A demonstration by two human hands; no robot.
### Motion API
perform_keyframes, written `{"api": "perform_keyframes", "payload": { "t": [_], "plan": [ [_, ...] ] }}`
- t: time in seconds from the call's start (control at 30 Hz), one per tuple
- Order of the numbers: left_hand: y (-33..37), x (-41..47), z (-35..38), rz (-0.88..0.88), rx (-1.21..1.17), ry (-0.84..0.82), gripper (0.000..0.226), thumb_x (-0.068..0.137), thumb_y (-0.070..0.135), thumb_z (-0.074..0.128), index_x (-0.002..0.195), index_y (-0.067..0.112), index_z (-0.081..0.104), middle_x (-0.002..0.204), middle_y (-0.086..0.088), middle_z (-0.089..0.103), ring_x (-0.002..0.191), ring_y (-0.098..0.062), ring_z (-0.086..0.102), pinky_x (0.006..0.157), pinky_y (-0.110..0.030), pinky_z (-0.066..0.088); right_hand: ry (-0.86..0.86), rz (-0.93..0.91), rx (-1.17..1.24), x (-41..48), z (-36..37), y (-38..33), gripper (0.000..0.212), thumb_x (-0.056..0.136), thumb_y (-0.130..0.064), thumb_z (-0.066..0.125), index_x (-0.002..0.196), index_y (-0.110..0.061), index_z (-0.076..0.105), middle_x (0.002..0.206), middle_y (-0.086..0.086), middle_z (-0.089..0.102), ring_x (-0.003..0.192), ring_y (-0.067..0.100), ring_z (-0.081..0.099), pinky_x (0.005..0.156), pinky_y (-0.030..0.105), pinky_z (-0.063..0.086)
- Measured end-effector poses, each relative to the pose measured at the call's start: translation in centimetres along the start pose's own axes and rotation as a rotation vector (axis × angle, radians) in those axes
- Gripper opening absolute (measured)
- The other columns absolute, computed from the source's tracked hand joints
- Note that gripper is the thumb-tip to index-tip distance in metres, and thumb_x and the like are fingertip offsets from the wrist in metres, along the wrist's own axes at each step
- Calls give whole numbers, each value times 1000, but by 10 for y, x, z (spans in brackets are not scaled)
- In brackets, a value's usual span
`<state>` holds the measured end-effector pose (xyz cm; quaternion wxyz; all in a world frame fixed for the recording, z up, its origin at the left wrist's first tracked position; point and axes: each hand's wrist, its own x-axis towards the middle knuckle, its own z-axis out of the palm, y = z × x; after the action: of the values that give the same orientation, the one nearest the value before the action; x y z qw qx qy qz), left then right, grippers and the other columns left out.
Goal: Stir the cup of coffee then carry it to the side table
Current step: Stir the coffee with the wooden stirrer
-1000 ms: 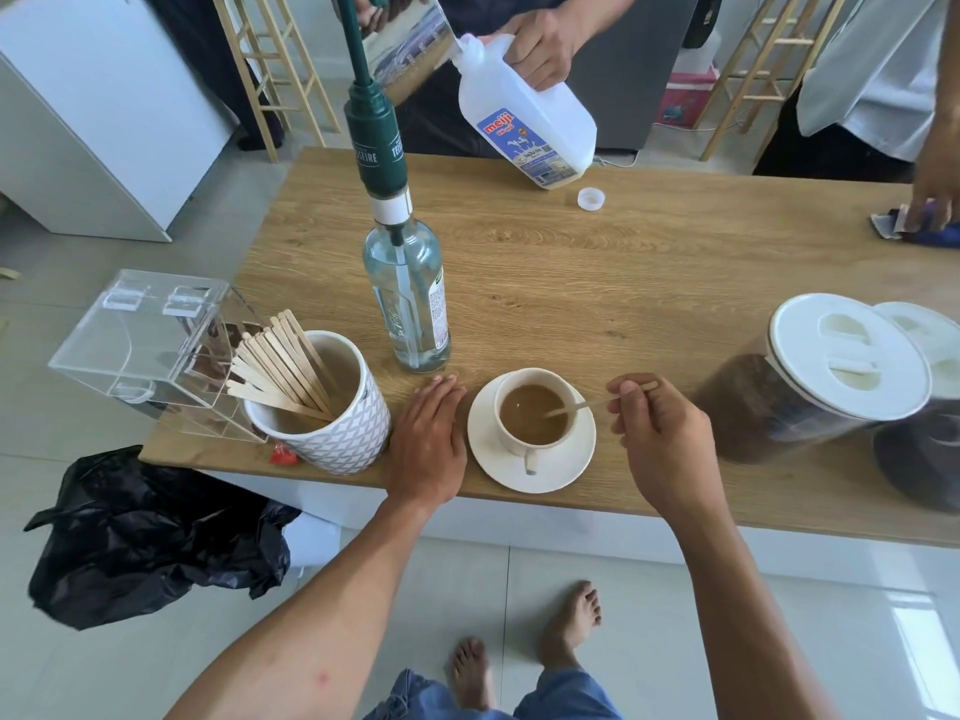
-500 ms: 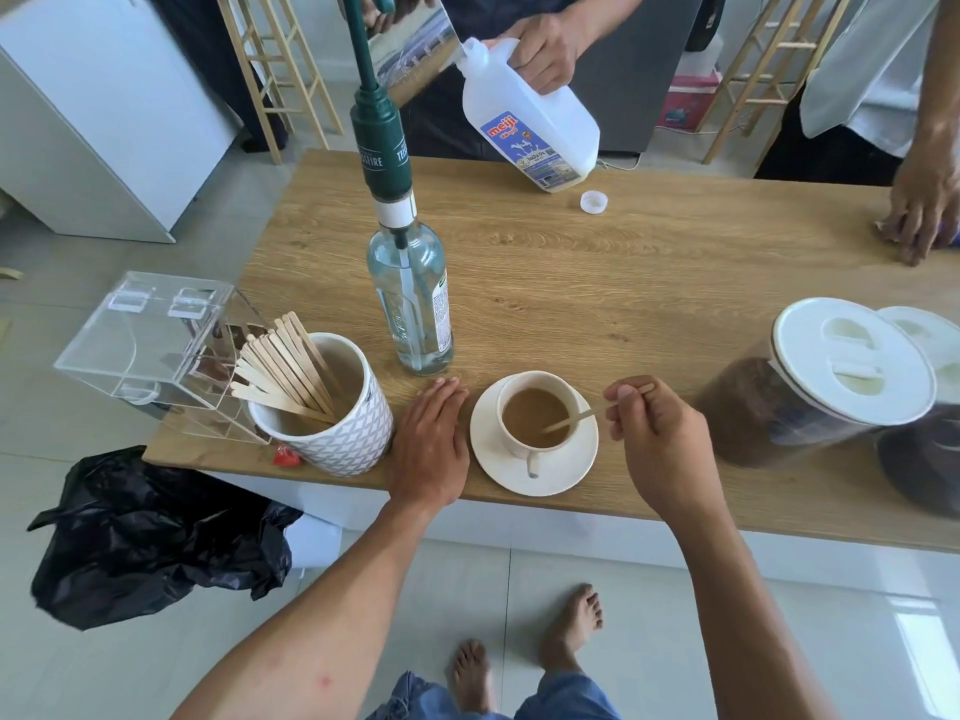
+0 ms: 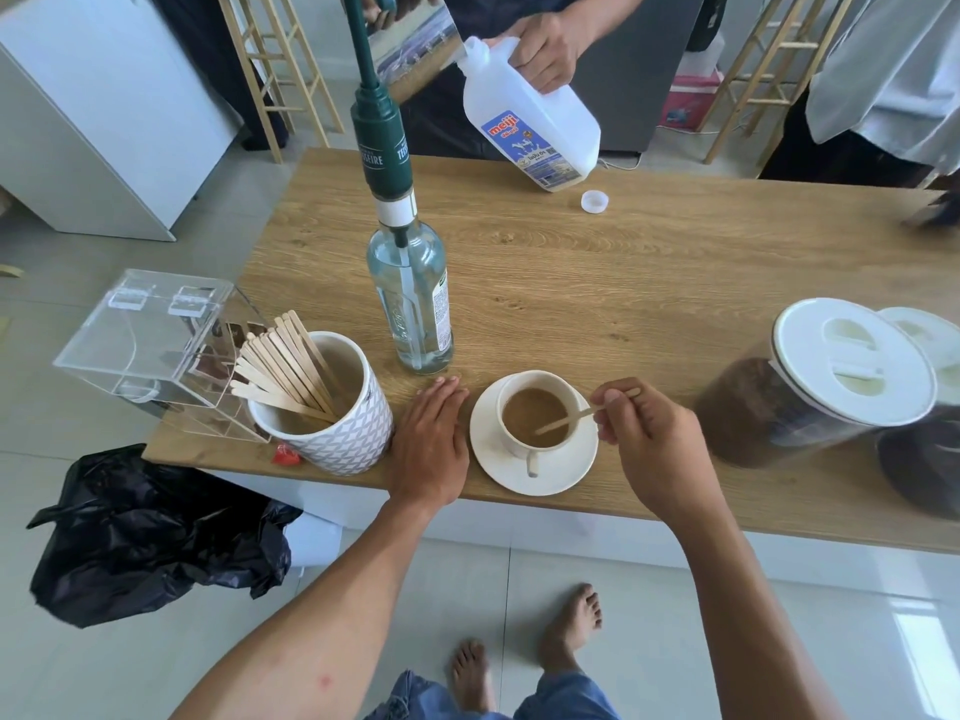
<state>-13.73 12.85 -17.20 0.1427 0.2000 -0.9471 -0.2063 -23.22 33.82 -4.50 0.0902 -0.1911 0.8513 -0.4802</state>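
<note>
— Head view: where is the coffee?

— The cup (image 3: 537, 414) sits on its saucer (image 3: 535, 478) near the front edge of the table (image 3: 649, 283), handle turned toward me, milky brown coffee inside. My right hand (image 3: 657, 449) hangs just right of it, fingers pinched closed on a wooden stick (image 3: 582, 415) whose far end dips into the coffee and leans on the rim.

— And your other hand?

— My left hand (image 3: 431, 444) lies flat on the table, fingers straight and together, gripping nothing, between the saucer and a white patterned mug (image 3: 337, 433). Whether it touches the saucer I cannot tell.

— What surrounds the cup?

— The mug holds a fan of spare sticks (image 3: 283, 366), with a clear acrylic box (image 3: 140, 340) beside it at the table's left corner. A glass bottle (image 3: 410, 304) with a green pump stands just behind my left hand. To the right are two white-lidded jars (image 3: 810, 387) of dark grounds. Across the table another person tilts a milk jug (image 3: 530, 116) toward a metal pitcher (image 3: 415, 49); the jug's cap (image 3: 595, 201) lies on the wood. A black bag (image 3: 150, 532) sits on the floor at left, my bare feet below.
</note>
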Motion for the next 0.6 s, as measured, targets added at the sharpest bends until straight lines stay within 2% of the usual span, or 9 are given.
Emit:
{"api": "perform_keyframes", "payload": {
  "t": [0.1, 0.23, 0.37, 0.5, 0.6],
  "plan": [
    [-1, 1, 0, -4, 1, 1, 50, 100, 29, 25, 136, 13, 56, 147, 0, 50, 139, -18, 40, 115, -43, 32, 49, -31, -26, 3, -2, 2, 21, 99, -14, 48, 87, -23, 64, 71, -10, 65, 65, 3, 62, 61, 13, 44],
    [-1, 0, 1, -7, 8, -7, 50, 100, 29, 25, 137, 14, 55, 148, 0, 49, 139, -18, 39, 115, -43, 32, -29, -12, -26, 1, 1, 1, 22, 99, -15, 48, 88, -24, 65, 73, -10, 67, 67, 4, 64, 63, 16, 47],
    [-1, 0, 0, -4, 7, 0, 50, 100, 29, 25, 137, 14, 55, 147, 0, 49, 139, -18, 40, 115, -43, 32, 45, -9, -14, 3, 1, 1, 22, 99, -17, 47, 86, -26, 62, 74, -8, 66, 69, 7, 63, 62, 15, 45],
    [-1, 0, 0, 1, 7, -3, 49, 99, 27, 26, 136, 13, 55, 147, -1, 49, 139, -18, 40, 115, -43, 33, -34, -38, -26, 0, 3, -1, 21, 99, -16, 48, 89, -23, 64, 74, -10, 67, 68, 3, 63, 61, 11, 44],
    [0, 0, -1, -1, 9, -1, 50, 99, 28, 26, 137, 13, 55, 148, 0, 49, 139, -18, 40, 116, -42, 31, 50, -21, -28, 3, -1, 3, 24, 98, -15, 47, 83, -27, 61, 71, -6, 65, 68, 9, 61, 62, 16, 44]
  ]
}}
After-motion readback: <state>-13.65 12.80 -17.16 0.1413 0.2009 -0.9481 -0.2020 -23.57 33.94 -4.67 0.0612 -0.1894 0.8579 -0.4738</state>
